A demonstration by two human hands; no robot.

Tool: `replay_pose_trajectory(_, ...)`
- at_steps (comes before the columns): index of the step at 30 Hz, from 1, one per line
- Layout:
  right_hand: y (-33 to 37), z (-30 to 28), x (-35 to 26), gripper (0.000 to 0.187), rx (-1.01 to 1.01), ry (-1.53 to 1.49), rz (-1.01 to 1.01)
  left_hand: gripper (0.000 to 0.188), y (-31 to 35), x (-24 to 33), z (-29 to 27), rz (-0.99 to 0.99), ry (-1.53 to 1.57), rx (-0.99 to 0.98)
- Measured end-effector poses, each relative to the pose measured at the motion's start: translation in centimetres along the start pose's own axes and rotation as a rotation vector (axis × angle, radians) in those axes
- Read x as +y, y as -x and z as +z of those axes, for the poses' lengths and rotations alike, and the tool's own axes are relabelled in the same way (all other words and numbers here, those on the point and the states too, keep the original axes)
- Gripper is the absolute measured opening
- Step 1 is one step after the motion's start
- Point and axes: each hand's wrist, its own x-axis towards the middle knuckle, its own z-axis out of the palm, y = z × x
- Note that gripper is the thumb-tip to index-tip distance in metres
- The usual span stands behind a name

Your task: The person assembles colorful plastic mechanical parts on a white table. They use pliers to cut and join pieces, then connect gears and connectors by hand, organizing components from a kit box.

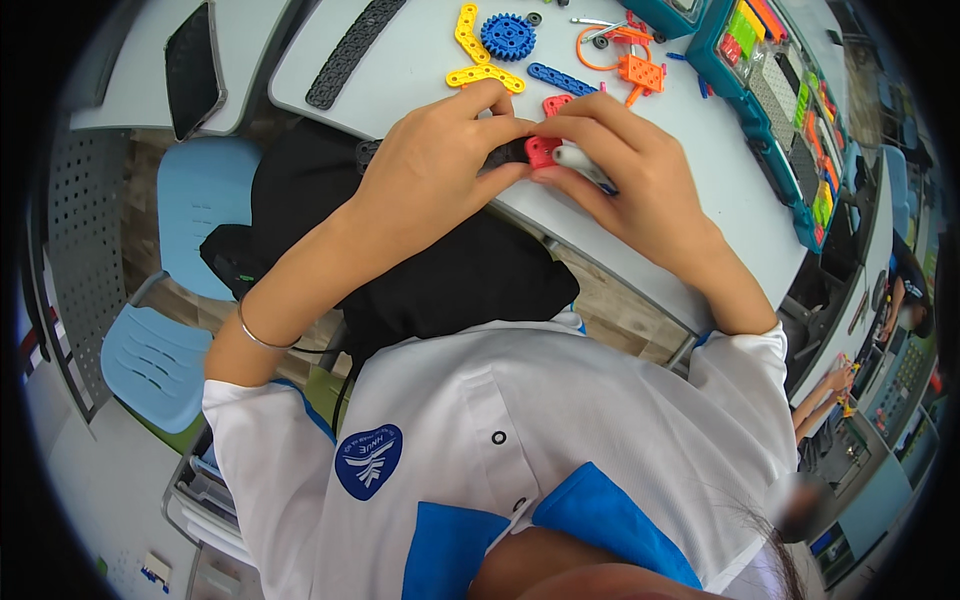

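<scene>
In front of me, over the table's near edge, both hands meet at a small red plastic building piece (541, 152). My left hand (425, 155) is closed, its thumb and forefinger pinching around the red piece and a black part (505, 153) against it. Another bit of black ridged plastic (367, 155) shows on the far side of that hand; whether the two join is hidden. My right hand (640, 165) pinches the red piece from the right. A whitish rounded part (578, 160) sits under its fingers, mostly covered. Just beyond lies another red piece (556, 103).
On the table (680, 190) lie a black ridged strip (350, 55), yellow angled beams (485, 77), a blue gear (508, 37), a blue beam (562, 78) and an orange block (640, 73). A teal parts case (735, 95) stands right. A phone (195, 70) and chairs (205, 205) are left.
</scene>
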Motion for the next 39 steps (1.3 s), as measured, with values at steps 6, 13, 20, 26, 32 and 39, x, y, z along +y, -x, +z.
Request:
replay_pose_trajectory(6,-1.5,-5.8,1.1,0.032,0.129,0.154,0.195,0.034,-0.3,0.3,-1.9,-0.126,0.04,0.174)
replay_pose_trajectory(13,-0.5,-5.1,3.0,0.029,0.007,0.258,0.226,0.025,-3.6,-4.8,-7.3,-0.171,-0.421,0.319)
replay_pose_trajectory(20,-0.7,-5.1,2.4,0.026,-0.052,0.244,0.295,0.04,-3.2,-7.6,-6.1,-0.02,-0.693,0.407)
replay_pose_trajectory(26,-0.6,-5.0,2.4,0.026,-0.042,0.231,0.281,0.047,-2.1,-8.1,-5.8,-0.167,-0.723,0.283)
replay_pose_trajectory(32,-0.4,-5.0,2.3,0.025,-0.059,0.279,0.257,0.047,-0.2,-8.2,-6.3,-0.272,-0.576,0.339)
replay_pose_trajectory(39,-0.3,-4.8,2.0,0.023,-0.065,0.288,0.219,0.045,-1.8,-9.7,-6.4,-0.231,-0.514,0.335)
